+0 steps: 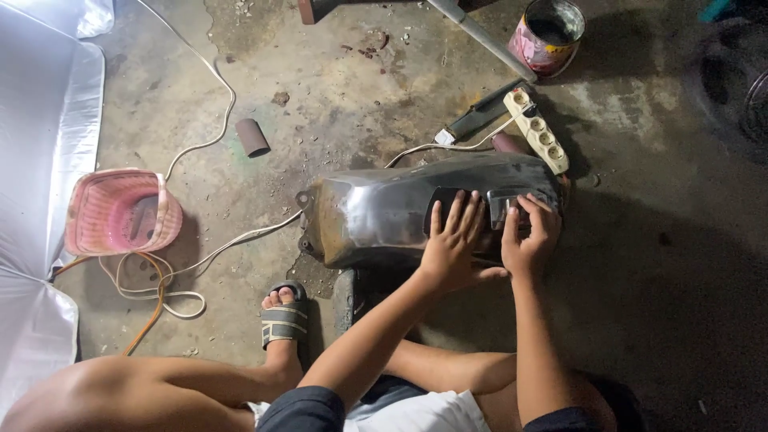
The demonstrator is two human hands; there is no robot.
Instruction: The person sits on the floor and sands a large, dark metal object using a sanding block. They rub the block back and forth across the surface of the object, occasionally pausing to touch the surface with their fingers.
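Paint tin open, dark inside; basket pink.

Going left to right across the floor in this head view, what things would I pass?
Silvery sheet → pink basket → small brown cylinder → bare metal tank → left hand → right hand → white power strip.

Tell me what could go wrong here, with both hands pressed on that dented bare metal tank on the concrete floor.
The bare metal tank rests on its rounded side, so it might roll or slide under the left hand and right hand. The white power strip and its cable lie right beside it and could get snagged or crushed.
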